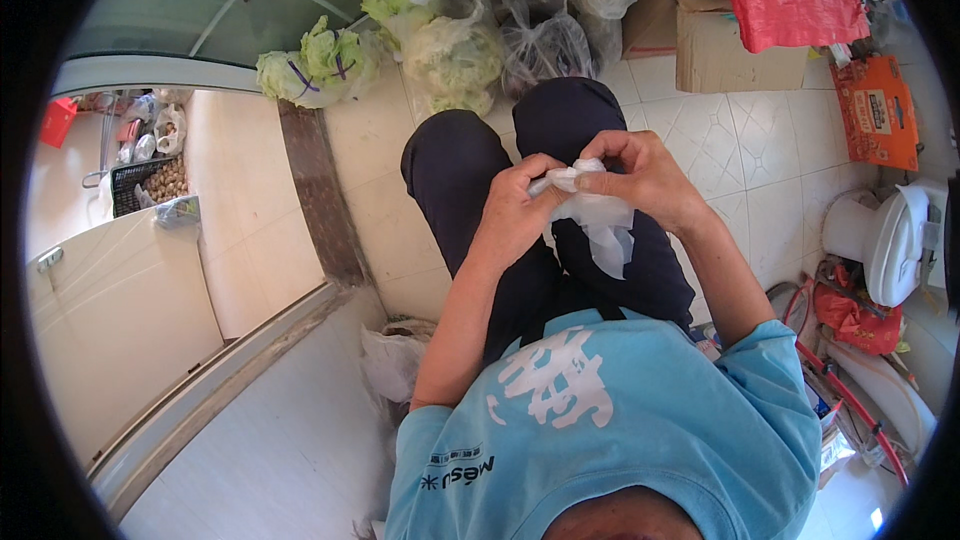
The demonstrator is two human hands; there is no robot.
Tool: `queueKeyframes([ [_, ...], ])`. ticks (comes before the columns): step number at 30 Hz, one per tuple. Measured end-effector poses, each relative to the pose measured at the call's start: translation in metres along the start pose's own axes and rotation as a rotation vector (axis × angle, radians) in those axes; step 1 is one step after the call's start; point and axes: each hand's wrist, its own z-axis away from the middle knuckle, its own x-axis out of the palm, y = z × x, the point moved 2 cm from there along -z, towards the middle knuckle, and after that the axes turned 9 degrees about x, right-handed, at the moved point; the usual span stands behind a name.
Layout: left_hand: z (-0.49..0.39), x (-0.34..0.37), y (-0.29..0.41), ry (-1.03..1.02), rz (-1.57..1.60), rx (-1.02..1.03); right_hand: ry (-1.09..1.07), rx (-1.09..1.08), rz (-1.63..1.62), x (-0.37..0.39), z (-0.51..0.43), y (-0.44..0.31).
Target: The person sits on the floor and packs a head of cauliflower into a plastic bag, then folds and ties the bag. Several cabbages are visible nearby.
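Between my two hands, over my lap, is a thin white translucent plastic bag (600,221). Its upper part is bunched and twisted, and a loose end hangs down over my dark trousers (457,172). My left hand (519,202) pinches the gathered plastic on the left with thumb and index finger. On the right, the thumb and bent fingers of my right hand (637,176) grip the same bunch close by. The fingers hide part of the twist, so I cannot tell whether it is knotted.
Leafy cabbages (319,67) tied with purple bands lie ahead-left, beside a clear bag of greens (454,52). Other plastic bags (547,37) and a cardboard box (739,45) stand ahead. A doorway with a dark stone threshold (315,187) is at left; a white toilet (877,240) stands right.
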Motion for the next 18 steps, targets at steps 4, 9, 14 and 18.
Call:
queueKeyframes([
  [4, 0.002, 0.001, -0.003, 0.067, -0.021, 0.085, -0.010, 0.035, -0.202, 0.001, -0.001, 0.006],
  [9, 0.001, -0.001, -0.003, 0.222, 0.085, 0.266, -0.035, 0.013, -0.318, 0.006, 0.002, 0.009],
  [14, 0.005, -0.006, -0.005, 0.240, 0.260, 0.256, -0.121, -0.030, -0.322, 0.007, 0.012, 0.007],
  [18, 0.010, -0.007, 0.002, 0.257, 0.194, 0.312, -0.049, -0.030, -0.291, 0.013, 0.012, 0.007],
])
